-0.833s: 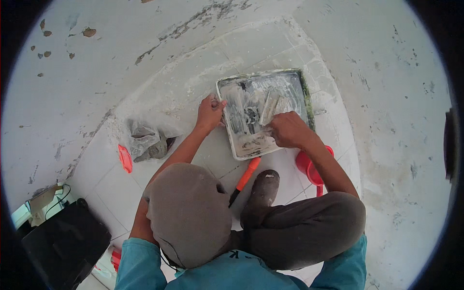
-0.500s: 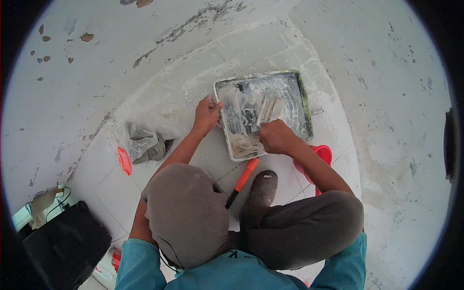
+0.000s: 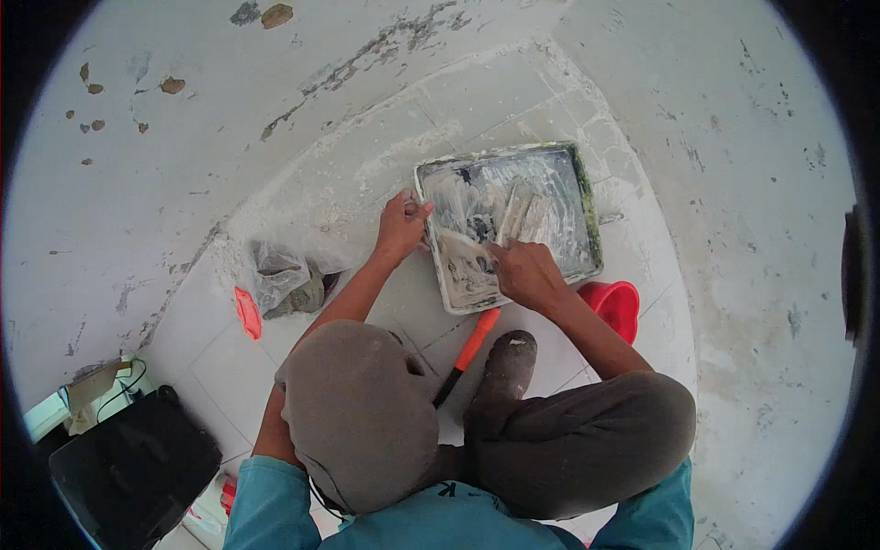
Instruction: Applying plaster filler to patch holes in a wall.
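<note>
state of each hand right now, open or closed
Left hand: closed on the tray at its left rim.
Right hand: closed over the tray; what it grips cannot be told.

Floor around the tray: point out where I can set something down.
Likeliest is the tiled floor between the red-orange object and the black case. Another patch, dusted white, lies between the tray and the far wall. Crowded: the tray's near side, where the orange handle, a foot and the red container bunch together.
</note>
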A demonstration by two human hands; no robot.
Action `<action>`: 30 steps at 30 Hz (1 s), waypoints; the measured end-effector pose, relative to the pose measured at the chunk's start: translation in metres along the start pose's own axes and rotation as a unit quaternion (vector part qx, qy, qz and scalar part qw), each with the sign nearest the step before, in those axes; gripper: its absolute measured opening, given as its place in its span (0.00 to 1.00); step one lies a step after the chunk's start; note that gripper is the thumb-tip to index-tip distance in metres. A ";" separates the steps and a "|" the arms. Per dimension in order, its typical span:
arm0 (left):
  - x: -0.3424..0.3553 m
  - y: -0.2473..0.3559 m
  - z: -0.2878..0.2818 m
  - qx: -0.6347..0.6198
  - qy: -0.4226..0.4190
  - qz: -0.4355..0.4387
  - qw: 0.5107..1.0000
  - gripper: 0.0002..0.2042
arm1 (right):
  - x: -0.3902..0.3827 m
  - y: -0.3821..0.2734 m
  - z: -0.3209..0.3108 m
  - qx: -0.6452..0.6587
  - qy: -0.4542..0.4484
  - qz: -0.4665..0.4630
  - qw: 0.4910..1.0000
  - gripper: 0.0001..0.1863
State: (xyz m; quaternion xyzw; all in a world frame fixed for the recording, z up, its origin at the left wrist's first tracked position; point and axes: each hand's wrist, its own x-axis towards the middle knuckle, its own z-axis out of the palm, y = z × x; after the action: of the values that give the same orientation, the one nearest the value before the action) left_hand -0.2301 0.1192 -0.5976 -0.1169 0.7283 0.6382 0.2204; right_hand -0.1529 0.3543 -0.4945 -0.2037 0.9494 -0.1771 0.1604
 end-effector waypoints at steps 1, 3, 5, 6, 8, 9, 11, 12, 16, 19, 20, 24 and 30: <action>0.000 0.003 0.006 -0.003 -0.006 0.001 1.000 0.26 | -0.005 0.002 0.006 -0.014 0.021 -0.002 1.000 0.19; -0.002 0.010 0.008 -0.036 -0.042 -0.026 0.998 0.29 | -0.015 0.008 0.026 -0.025 0.044 -0.005 0.999 0.23; -0.004 0.011 0.007 -0.026 -0.029 -0.023 0.999 0.28 | -0.033 0.011 0.045 -0.050 -0.074 -0.007 0.996 0.27; -0.005 0.010 0.003 -0.013 -0.015 -0.023 1.000 0.27 | -0.039 0.009 0.050 -0.048 -0.072 -0.012 0.996 0.27; -0.012 0.017 0.007 0.018 0.003 -0.002 1.000 0.25 | -0.052 0.002 0.042 -0.063 -0.087 -0.051 0.993 0.27; -0.014 0.021 0.009 0.051 0.021 0.018 0.998 0.23 | -0.053 0.004 0.037 -0.064 -0.087 -0.050 0.993 0.27; -0.010 0.014 0.007 0.043 0.012 0.032 0.999 0.22 | -0.045 0.000 0.019 -0.058 -0.044 -0.050 0.996 0.28; -0.008 0.011 0.005 0.033 0.002 0.044 0.998 0.21 | -0.039 -0.001 0.019 -0.057 -0.042 -0.050 0.996 0.28; -0.006 0.011 0.009 0.006 -0.013 -0.001 1.000 0.21 | -0.042 0.004 0.036 -0.038 -0.042 -0.009 0.998 0.27; -0.002 0.001 0.004 0.007 -0.002 0.024 1.000 0.19 | -0.054 0.008 0.036 -0.036 -0.078 -0.017 0.996 0.27; 0.001 -0.002 0.002 0.012 -0.005 0.022 1.000 0.21 | -0.054 0.006 0.032 -0.033 -0.069 -0.039 0.996 0.27; 0.000 0.006 0.003 0.029 -0.033 0.016 0.999 0.27 | -0.038 0.012 0.023 -0.047 -0.013 -0.040 0.998 0.28; -0.005 0.011 0.003 -0.005 -0.040 -0.005 0.999 0.27 | -0.043 0.011 0.029 -0.059 -0.042 -0.038 0.997 0.28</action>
State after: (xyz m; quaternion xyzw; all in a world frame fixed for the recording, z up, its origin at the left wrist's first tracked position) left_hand -0.2297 0.1233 -0.5861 -0.0957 0.7154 0.6447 0.2517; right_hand -0.1085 0.3746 -0.5149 -0.2563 0.9421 -0.1180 0.1813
